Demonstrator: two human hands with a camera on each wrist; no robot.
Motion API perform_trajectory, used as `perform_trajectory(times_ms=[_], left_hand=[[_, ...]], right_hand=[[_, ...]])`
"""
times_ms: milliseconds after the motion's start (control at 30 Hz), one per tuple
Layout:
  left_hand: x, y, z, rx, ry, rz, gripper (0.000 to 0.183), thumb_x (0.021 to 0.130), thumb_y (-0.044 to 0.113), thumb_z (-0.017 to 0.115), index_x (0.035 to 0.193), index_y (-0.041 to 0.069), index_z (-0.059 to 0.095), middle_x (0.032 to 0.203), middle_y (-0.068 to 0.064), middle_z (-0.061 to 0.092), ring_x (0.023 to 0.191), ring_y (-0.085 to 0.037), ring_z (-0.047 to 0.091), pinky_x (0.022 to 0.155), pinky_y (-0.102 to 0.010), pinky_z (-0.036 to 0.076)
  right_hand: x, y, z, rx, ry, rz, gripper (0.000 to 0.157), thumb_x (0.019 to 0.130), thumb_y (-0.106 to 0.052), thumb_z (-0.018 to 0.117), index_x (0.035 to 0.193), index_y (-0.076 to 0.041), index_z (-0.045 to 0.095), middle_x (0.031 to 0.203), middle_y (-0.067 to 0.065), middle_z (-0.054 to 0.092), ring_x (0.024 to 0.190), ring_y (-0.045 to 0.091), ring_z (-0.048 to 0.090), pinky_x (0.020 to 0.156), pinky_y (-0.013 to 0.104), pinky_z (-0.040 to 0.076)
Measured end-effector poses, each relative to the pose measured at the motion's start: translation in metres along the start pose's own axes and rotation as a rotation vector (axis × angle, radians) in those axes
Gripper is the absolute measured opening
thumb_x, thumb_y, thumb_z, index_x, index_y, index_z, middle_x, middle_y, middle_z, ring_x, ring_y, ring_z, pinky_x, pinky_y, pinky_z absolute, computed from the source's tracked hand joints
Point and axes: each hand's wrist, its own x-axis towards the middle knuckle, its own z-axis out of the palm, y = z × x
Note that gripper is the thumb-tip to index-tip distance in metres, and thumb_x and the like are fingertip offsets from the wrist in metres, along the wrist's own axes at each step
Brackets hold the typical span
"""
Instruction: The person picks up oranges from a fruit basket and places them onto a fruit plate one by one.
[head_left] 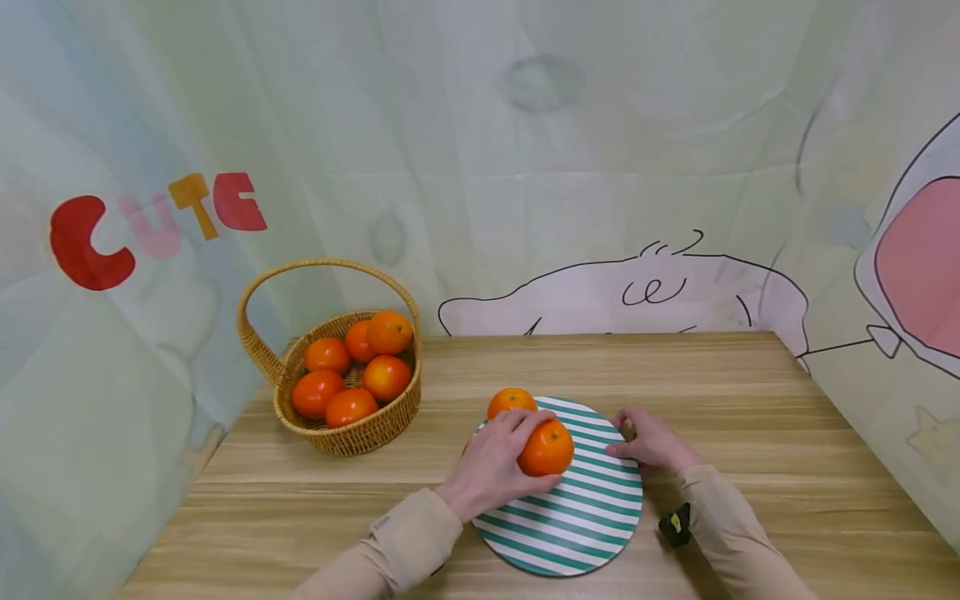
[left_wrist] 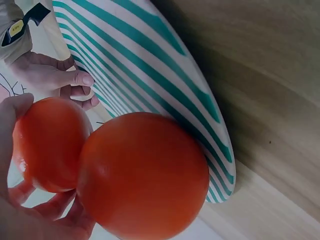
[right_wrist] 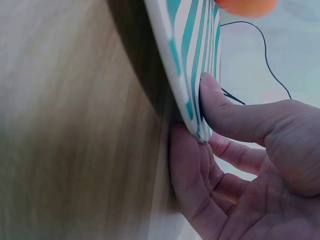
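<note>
A round board (head_left: 570, 533) with green and white stripes lies on the wooden table, with several oranges at its far left part. My left hand (head_left: 491, 467) grips one orange (head_left: 547, 448) over the board, its fingers and thumb curled round the fruit. Just beyond that hand sits another orange (head_left: 512, 402). A large orange (left_wrist: 145, 175) is close to the camera in the left wrist view, beside the gripped one. My right hand (head_left: 651, 440) pinches the board's right rim, thumb (right_wrist: 215, 100) on the striped top and fingers (right_wrist: 190, 170) beneath the edge.
A wicker basket (head_left: 352, 437) with a tall handle stands at the left of the table and holds several oranges (head_left: 351, 408). A printed curtain (head_left: 465, 167) hangs behind and at both sides of the table. A dark wrist device (head_left: 675, 525) sits at my right sleeve.
</note>
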Motion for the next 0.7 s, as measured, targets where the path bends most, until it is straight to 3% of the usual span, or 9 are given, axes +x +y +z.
perform_trajectory(times_ms=[233,533,700], left_hand=[[0.000,-0.001,0.006,0.056,-0.023,0.028,0.068,0.083,0.048,0.078,0.140,0.023,0.051,0.131,-0.003,0.062,0.120,-0.021,0.053,0.104,-0.043,0.047],[-0.001,-0.001,0.011,0.069,-0.086,0.010,0.069,0.085,0.051,0.076,0.140,0.020,0.049,0.130,-0.004,0.063,0.115,-0.022,0.056,0.106,-0.044,0.045],[-0.002,-0.001,0.012,0.123,-0.108,0.024,0.067,0.085,0.053,0.075,0.138,0.021,0.050,0.129,-0.003,0.064,0.118,-0.023,0.057,0.110,-0.044,0.041]], right_hand=[[0.000,0.000,0.000,-0.008,0.004,-0.001,0.033,0.089,-0.014,0.076,0.112,-0.003,0.055,0.086,0.011,0.056,0.071,0.021,0.054,0.057,0.031,0.050],[-0.001,0.000,0.001,-0.001,0.002,0.007,0.032,0.090,-0.014,0.075,0.112,-0.002,0.055,0.086,0.011,0.056,0.071,0.022,0.055,0.057,0.031,0.051],[-0.001,-0.001,0.001,0.000,0.002,0.011,0.032,0.090,-0.013,0.075,0.112,-0.002,0.055,0.086,0.011,0.057,0.071,0.021,0.056,0.056,0.031,0.052]])
